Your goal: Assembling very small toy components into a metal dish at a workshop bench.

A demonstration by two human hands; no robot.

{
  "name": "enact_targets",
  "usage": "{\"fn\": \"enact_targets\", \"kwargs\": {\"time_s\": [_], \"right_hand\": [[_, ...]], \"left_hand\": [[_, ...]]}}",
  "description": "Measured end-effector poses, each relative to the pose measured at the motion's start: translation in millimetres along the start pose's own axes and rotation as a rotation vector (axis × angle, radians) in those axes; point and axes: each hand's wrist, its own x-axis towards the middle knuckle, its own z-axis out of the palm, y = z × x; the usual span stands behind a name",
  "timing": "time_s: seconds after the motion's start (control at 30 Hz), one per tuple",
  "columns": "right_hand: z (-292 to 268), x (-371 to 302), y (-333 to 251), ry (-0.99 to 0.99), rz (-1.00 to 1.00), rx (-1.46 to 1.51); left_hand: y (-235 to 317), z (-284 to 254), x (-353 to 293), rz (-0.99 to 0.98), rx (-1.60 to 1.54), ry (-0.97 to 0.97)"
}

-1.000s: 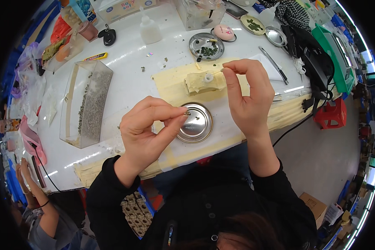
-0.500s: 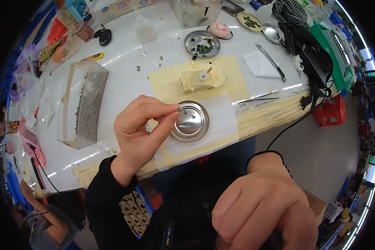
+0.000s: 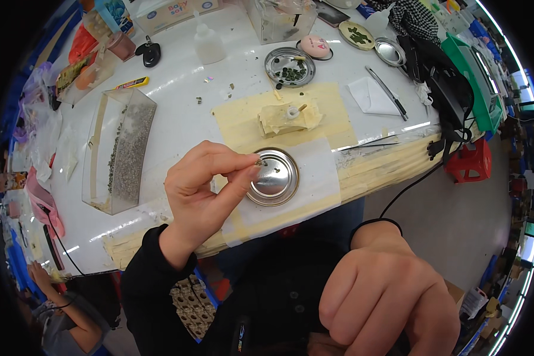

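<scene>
Between the thumb and forefinger of my left hand is a tiny dark ornament piece, held over the left rim of a round silver tin lid. A few small dark bits lie in that lid. My right hand is raised close to the camera at lower right, its fingers curled closed; whatever it may hold is hidden. Beyond the lid a tape-wrapped block carries a small white cup with a short stick in it. Behind the block sits a silver dish of dark green pieces.
A clear box of grey grains stands at left. At right are a pen on folded white paper, a black bag and a green tray. A squeeze bottle stands at the back. Another person's arm shows at lower left.
My left hand keeps its pinch and has barely shifted. The right hand has moved slightly right and down, still closed. The whole view has tilted a little.
</scene>
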Motion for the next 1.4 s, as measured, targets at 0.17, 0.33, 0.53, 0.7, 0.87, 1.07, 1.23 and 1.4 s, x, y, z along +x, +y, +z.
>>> {"fn": "enact_targets", "kwargs": {"time_s": [0.17,0.33,0.53,0.7,0.87,1.07,1.23,1.4], "right_hand": [[-8,-17,-5,-0.11,0.023,0.014],[5,0,10,-0.017,-0.107,-0.043],[-6,-19,-15,-0.107,0.16,-0.006],[2,-25,-6,-0.038,0.11,-0.058],[-17,-4,3,-0.223,-0.024,-0.021],[-63,-23,-3,0.305,0.108,-1.091],[-112,-30,33,0.247,0.238,-1.702],[-114,-32,43,0.228,0.29,-1.678]], "left_hand": [[1,0,0,-0.004,0.001,-0.004],[1,0,0,-0.004,0.004,-0.005],[3,1,1,-0.004,-0.001,-0.012],[3,0,1,-0.003,0.004,-0.007],[2,0,-1,-0.001,0.024,0.005],[4,1,2,0.039,0.026,0.018],[2,1,0,0.021,0.042,0.033],[2,1,1,0.03,0.053,0.033]]}}
